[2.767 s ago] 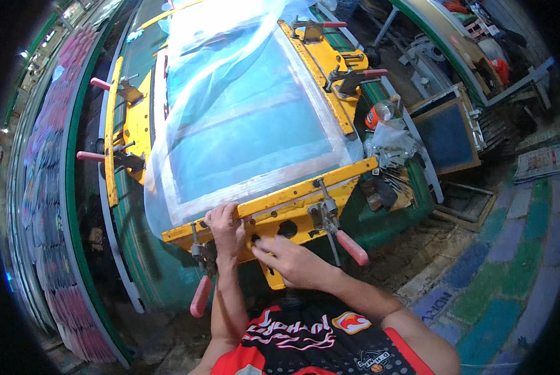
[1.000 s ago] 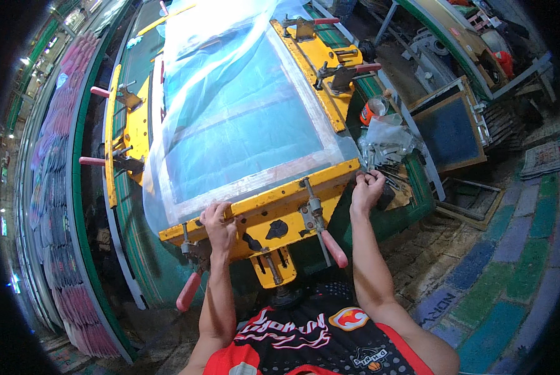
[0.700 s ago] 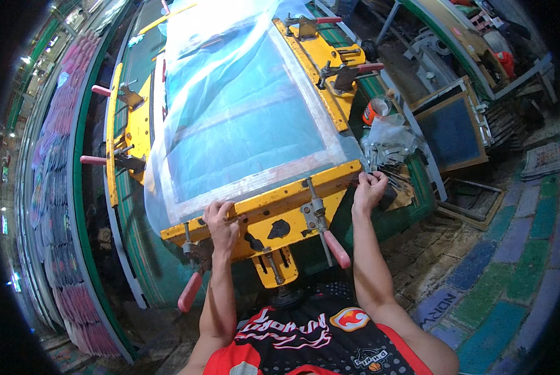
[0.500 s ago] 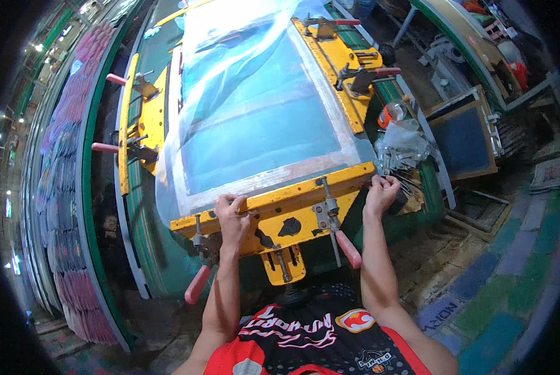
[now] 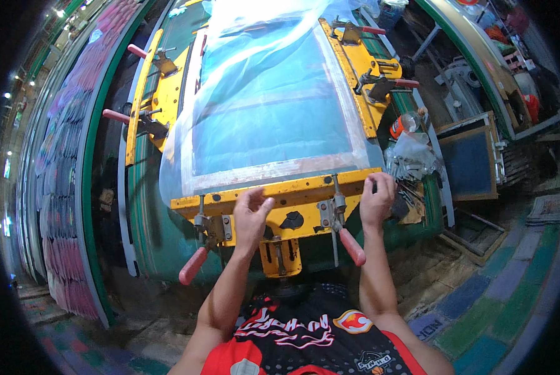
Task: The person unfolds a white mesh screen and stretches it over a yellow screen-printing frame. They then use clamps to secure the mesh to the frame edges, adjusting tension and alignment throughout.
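A screen printing frame (image 5: 280,167) with pale edges and blue-green mesh (image 5: 273,131) lies in front of me, a thin see-through sheet (image 5: 178,150) across it. Along its near edge runs a yellow metal clamp bar (image 5: 292,189) with two red-handled toggle clamps, one a left clamp handle (image 5: 193,265), the other a right clamp handle (image 5: 352,247). My left hand (image 5: 251,219) hovers over the bar left of centre, thumb apart, holding nothing. At the bar's right end is my right hand (image 5: 378,199), fingers loosely bent and apart, nothing visible in them.
Yellow side clamps stand along the frame, a left clamp plate (image 5: 167,94) and a right clamp plate (image 5: 358,81). Past the right edge lie an orange-labelled jar (image 5: 403,125) and a crumpled clear bag (image 5: 411,153). Stacked coloured pieces (image 5: 61,187) line the left.
Both hands have come off the yellow bar's upper edge. My left hand has shifted right and its fingers have loosened. The view has shifted a little.
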`<state>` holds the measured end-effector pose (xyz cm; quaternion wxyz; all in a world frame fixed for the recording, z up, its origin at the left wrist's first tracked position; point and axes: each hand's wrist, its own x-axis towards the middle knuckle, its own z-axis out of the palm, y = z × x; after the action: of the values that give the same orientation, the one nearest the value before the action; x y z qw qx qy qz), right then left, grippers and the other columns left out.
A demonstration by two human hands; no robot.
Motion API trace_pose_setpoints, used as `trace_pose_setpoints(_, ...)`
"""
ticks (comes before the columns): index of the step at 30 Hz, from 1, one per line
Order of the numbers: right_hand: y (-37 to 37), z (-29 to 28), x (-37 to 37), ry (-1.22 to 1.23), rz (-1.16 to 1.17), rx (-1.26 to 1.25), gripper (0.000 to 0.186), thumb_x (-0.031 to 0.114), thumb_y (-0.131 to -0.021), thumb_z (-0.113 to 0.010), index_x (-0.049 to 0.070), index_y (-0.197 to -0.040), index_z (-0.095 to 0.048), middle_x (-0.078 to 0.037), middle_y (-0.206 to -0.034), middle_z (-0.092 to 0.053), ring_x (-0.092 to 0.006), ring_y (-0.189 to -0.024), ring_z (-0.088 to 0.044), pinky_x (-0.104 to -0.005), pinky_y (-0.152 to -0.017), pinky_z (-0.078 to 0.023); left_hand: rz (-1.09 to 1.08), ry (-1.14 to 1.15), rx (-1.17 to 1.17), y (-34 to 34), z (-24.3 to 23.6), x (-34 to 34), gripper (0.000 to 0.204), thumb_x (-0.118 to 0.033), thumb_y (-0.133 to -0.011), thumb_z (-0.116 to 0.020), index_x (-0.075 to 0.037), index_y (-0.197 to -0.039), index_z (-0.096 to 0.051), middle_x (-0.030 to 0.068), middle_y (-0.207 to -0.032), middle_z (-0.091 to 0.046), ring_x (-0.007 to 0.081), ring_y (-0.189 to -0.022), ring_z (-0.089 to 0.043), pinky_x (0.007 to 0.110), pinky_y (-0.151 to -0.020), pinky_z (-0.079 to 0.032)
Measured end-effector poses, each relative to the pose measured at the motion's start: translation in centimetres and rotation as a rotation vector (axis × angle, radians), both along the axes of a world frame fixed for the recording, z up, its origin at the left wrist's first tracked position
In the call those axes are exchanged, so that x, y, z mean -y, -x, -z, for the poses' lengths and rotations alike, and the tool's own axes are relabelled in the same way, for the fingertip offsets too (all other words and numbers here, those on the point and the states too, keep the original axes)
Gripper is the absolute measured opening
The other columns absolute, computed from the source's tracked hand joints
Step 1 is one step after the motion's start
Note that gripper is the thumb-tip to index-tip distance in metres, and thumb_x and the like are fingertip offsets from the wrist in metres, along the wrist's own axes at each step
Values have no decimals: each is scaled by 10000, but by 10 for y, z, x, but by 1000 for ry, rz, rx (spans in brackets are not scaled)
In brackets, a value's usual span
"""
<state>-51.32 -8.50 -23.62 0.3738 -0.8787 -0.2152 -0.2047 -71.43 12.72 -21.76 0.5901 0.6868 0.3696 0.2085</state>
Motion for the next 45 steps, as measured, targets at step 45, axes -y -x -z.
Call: trace_pose_setpoints(45, -37, 3, -33, 349, -1052, 163, 146, 181, -771, -685, 97, -884, -724, -121, -1255, -584, -304, -1215, -494, -484, -1035, -360, -763, 966, 333, -74, 20, 113, 157, -164, -988, -556, -54, -1095, -521, 91, -895, -616, 169, -617, -582, 290, -548, -476)
